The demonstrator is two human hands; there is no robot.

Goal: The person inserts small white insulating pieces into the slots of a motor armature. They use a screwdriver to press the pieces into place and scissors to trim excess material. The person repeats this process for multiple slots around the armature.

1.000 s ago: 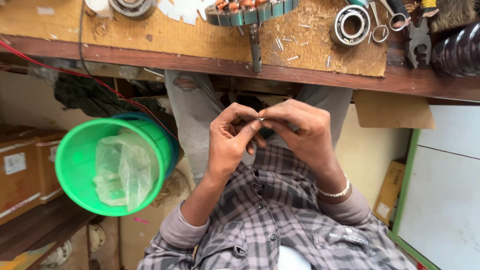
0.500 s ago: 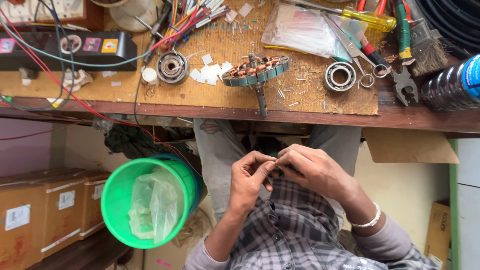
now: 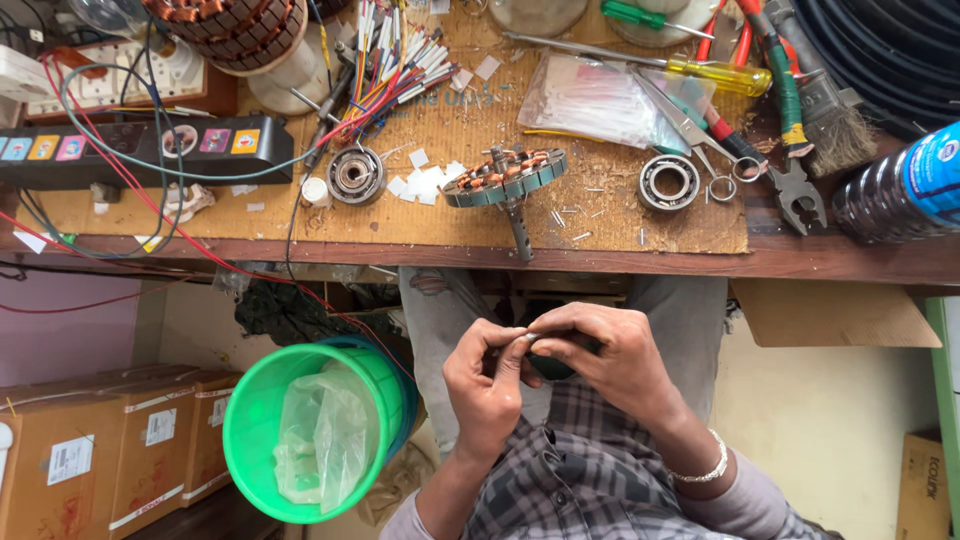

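Lower centre of the frame: left hand (image 3: 490,385) and right hand (image 3: 605,360) brought together above the lap, fingertips meeting on a small pale object (image 3: 531,337), too small to identify, pinched between thumbs and forefingers; a dark rounded part (image 3: 548,366) half hidden beneath the right palm. Silver bracelet (image 3: 700,468) on the right wrist, plaid shirt (image 3: 590,480) below.

Across the upper half, a wooden tabletop (image 3: 640,235) crowded with parts: a copper-wound motor stator (image 3: 505,178) on its shaft at upper centre, white paper scraps (image 3: 425,180) just beside it, a round bearing (image 3: 355,175) to its left and a second bearing (image 3: 669,182) to its right. Black power strip (image 3: 140,148) at upper left, tangled in red and grey wires. Yellow-handled screwdriver (image 3: 690,68), clear plastic bag (image 3: 595,100), scissors (image 3: 700,140) and pliers (image 3: 790,170) at upper right, a dark bottle (image 3: 900,195) at the right edge.

Lower left: green bucket (image 3: 310,430) holding a crumpled plastic bag, cardboard boxes (image 3: 100,450) beside it
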